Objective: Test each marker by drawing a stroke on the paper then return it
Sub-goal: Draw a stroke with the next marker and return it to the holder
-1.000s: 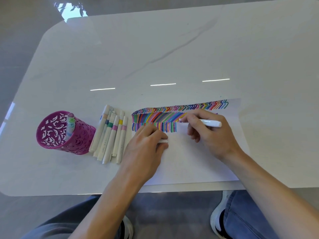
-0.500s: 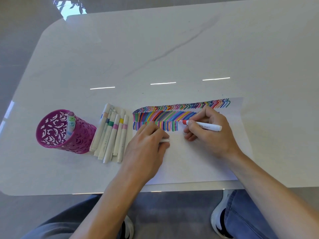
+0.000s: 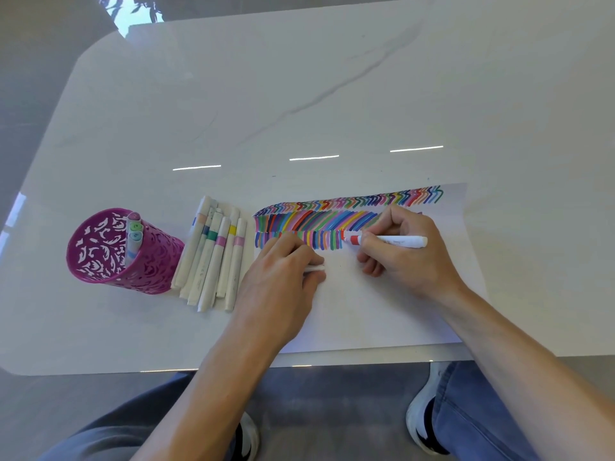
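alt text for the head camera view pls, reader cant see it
A person's right hand holds a white red-tipped marker at the end of the lowest row of coloured strokes on a white paper sheet; the left hand pinches a small white cap. White markers lie beside a magenta cut-out cup.

Soft, even light keeps the scene bright. The glossy table (image 3: 332, 94) mirrors three thin white streaks (image 3: 313, 157) and a window patch (image 3: 133, 13) at top left. Shadows on the paper (image 3: 382, 311) are faint and diffuse. The centre is sharp; wide-angle distortion bows the table's edges.
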